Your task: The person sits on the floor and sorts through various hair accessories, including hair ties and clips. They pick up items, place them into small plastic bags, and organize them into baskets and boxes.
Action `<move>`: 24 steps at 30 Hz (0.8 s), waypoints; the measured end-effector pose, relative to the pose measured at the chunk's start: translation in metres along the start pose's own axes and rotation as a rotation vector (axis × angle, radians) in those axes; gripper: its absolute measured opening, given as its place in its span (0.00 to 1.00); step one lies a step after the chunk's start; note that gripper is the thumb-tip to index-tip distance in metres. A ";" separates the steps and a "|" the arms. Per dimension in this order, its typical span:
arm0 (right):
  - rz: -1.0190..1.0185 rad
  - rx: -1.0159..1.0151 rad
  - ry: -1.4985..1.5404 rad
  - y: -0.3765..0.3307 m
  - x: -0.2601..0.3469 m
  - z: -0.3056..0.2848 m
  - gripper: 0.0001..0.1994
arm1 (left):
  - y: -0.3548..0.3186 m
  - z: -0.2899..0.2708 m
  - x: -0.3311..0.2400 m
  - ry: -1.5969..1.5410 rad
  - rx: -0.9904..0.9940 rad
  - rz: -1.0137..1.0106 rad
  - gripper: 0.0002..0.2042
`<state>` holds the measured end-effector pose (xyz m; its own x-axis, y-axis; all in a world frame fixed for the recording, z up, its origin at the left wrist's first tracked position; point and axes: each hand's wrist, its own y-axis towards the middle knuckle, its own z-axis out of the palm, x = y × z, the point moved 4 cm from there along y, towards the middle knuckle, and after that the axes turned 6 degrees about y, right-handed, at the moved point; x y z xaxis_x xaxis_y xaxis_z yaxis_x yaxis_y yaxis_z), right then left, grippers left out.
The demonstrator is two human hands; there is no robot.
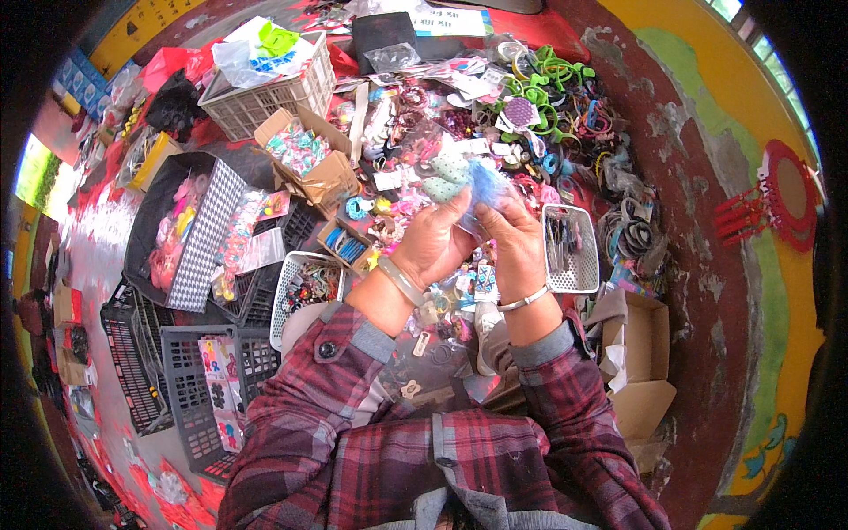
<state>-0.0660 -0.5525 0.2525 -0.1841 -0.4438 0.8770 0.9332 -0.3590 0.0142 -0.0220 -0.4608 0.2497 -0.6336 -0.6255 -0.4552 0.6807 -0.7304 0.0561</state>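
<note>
Blue fluffy piece (488,184) with pale green dotted lobes (446,179), hand-held.
Position: above accessory pile (408,210), left of white basket (574,282), near its far left corner. Right hand (518,252): thumb and fingertips pinched closed on piece. Left hand (437,240): fingers curled nearly closed, thumb against it.

Two hands (437,246) (518,250), one blue fluffy thing (488,185), two white baskets (574,286) (282,296), just one beige crate (272,106), one houndstooth box (189,265) lol

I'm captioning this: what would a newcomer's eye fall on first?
Probably the fluffy blue piece at the centre, between left hand and right hand. Bright green loops stand out at the colourful pile's upper right. Far right, a round red-rimmed piece shows against the painted wall.
</note>
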 end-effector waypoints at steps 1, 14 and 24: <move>0.018 0.021 -0.012 0.000 0.000 -0.002 0.09 | 0.001 0.000 0.000 -0.019 -0.027 0.017 0.15; 0.072 -0.038 0.013 0.004 -0.014 -0.006 0.06 | -0.003 -0.018 0.003 0.126 -0.199 -0.008 0.10; -0.008 -0.158 -0.031 0.009 -0.029 -0.028 0.10 | -0.007 -0.014 0.019 0.198 -0.035 -0.131 0.13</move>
<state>-0.0607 -0.5664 0.2135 -0.1797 -0.4153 0.8918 0.8709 -0.4886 -0.0520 -0.0334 -0.4636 0.2281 -0.6356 -0.4574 -0.6219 0.6116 -0.7899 -0.0441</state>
